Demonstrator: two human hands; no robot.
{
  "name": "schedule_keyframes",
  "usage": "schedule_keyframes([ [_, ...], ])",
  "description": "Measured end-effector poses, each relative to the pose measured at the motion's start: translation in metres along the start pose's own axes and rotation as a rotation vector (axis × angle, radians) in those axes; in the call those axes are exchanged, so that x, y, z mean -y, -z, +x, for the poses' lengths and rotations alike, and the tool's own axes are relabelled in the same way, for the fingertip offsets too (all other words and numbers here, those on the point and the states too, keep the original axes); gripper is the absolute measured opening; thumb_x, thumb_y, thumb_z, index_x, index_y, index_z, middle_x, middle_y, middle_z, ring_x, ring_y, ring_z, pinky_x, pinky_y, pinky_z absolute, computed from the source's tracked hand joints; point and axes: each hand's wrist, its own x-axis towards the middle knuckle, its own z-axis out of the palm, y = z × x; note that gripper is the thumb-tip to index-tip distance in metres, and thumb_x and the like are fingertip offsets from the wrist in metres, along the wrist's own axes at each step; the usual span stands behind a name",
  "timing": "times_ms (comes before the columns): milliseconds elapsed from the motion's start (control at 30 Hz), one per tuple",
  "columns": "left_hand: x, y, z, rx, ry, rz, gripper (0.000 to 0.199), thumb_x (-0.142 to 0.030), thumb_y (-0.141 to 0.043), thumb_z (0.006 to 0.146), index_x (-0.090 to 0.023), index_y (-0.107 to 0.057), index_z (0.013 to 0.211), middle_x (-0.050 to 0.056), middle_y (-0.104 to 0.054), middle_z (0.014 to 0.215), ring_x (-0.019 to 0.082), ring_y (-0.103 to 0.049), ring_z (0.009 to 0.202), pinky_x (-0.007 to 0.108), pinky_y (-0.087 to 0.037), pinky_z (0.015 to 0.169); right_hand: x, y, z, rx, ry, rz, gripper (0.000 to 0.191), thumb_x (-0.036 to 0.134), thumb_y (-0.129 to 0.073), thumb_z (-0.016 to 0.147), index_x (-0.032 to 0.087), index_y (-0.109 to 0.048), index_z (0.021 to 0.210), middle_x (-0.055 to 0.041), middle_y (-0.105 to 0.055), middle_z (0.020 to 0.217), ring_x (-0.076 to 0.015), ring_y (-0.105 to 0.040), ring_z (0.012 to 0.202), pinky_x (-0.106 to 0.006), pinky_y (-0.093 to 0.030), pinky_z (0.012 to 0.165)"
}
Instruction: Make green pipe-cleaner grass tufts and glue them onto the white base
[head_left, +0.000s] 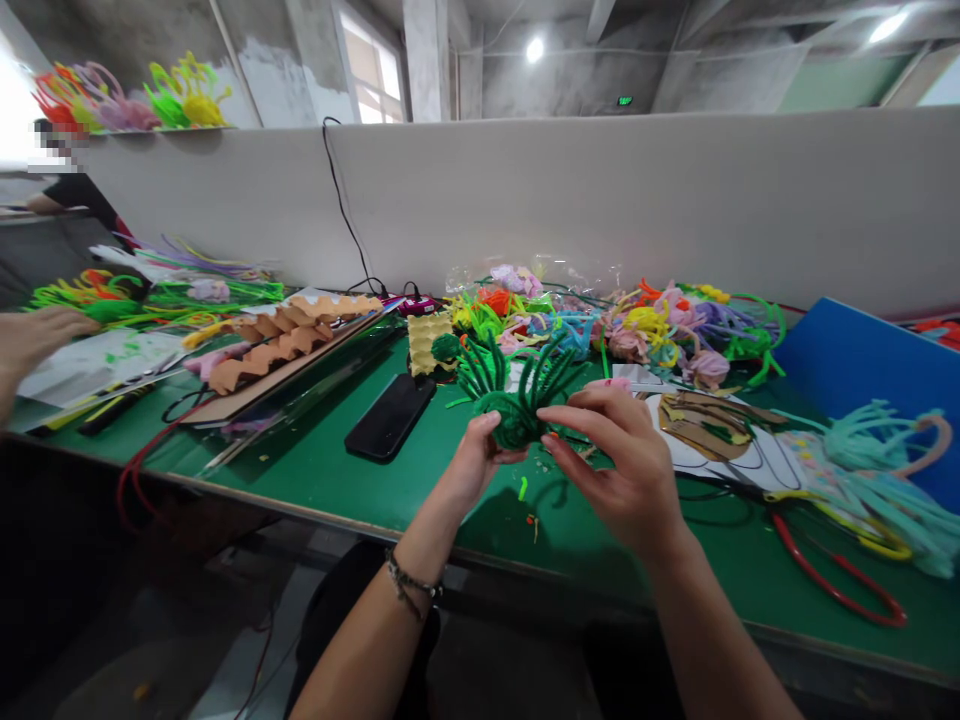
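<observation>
A: What lies left of the working fingers?

B: Farthest left, a co-worker's hand (41, 340), beside fuzzy green strands (56, 295). Nearer, moulded brown cardboard (274, 345). Next, just left of the left fingers, a black phone (390, 418), flat on the green worktop (300, 445).

A: State of the left hand (476, 460)?

B: Thumb pressed to the near side of a dark green fuzzy bundle (516, 422). The other fingers support it from beneath and are mostly hidden.

A: Position of the bundle?

B: Raised above the worktop, between left and right fingers. Its rounded body sits at the left thumb; its thin stems stand upward beyond the fingertips.

A: Expected handling?

B: Judged light, soft and bendable; the nap should resist slipping. Hard pressure could flatten the body, and stems would probably keep any bend. Advised hold: the body, just below the stems.

A: State of the right hand (622, 465)?

B: Thumb and index tips close together at the bundle's right edge. Whether they pinch a stem cannot be told.

A: And right of those fingers?

B: A red-handled tool (892, 615), with turquoise fuzzy strands (870, 440) beyond it.
</observation>
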Motion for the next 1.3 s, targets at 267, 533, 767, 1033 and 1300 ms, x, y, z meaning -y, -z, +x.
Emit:
schedule_keyframes([
  [267,-0.002,-0.002,0.001,0.031,-0.017,0.007,0.034,-0.046,-0.06,0.051,-0.014,-0.053,0.058,-0.003,-0.046,0.051,0.007,-0.03,0.046,0.02,-0.017,0.044,0.001,-0.003,0.001,0.025,-0.015,0.04,0.013,0.025,-0.056,0.08,0.022,-0.058,0.092,-0.0032,-0.054,0.082,-0.0162,-0.052,0.08,-0.032,-0.039,0.071],
  [533,-0.005,-0.005,-0.002,0.047,0.049,-0.007,0.031,-0.044,-0.052,0.06,-0.013,-0.053,0.055,-0.005,-0.038,0.042,0.006,-0.025,0.04,0.022,-0.023,0.043,-0.002,-0.002,0.001,0.028,0.001,0.034,0.014,0.03,-0.056,0.079,0.024,-0.059,0.091,-0.0025,-0.052,0.083,-0.0157,-0.051,0.078,-0.033,-0.037,0.07],
  [767,-0.005,-0.002,-0.002,-0.001,0.112,-0.038,0.035,-0.044,-0.048,0.068,-0.014,-0.05,0.052,-0.004,-0.037,0.04,0.006,-0.026,0.038,0.021,-0.026,0.042,-0.001,-0.003,0.001,0.06,-0.003,0.003,0.015,0.031,-0.053,0.081,0.025,-0.061,0.093,-0.0029,-0.053,0.085,-0.0154,-0.048,0.076,-0.033,-0.035,0.07],
  [1033,-0.006,0.005,0.0,0.182,0.171,-0.025,0.04,-0.047,-0.045,0.072,-0.015,-0.044,0.048,-0.007,-0.027,0.037,0.004,-0.02,0.035,0.02,-0.025,0.042,0.0,-0.004,0.006,0.097,-0.002,-0.02,0.015,0.033,-0.051,0.082,0.028,-0.063,0.09,-0.0025,-0.053,0.086,-0.0151,-0.045,0.074,-0.033,-0.032,0.07],
  [1300,-0.009,0.011,0.001,0.201,0.182,-0.03,0.045,-0.05,-0.042,0.075,-0.015,-0.04,0.046,-0.007,-0.024,0.037,0.003,-0.019,0.034,0.02,-0.022,0.042,0.001,-0.011,0.01,0.105,0.006,-0.043,0.015,0.033,-0.052,0.081,0.03,-0.065,0.088,-0.0017,-0.053,0.086,-0.0142,-0.043,0.071,-0.033,-0.031,0.069],
])
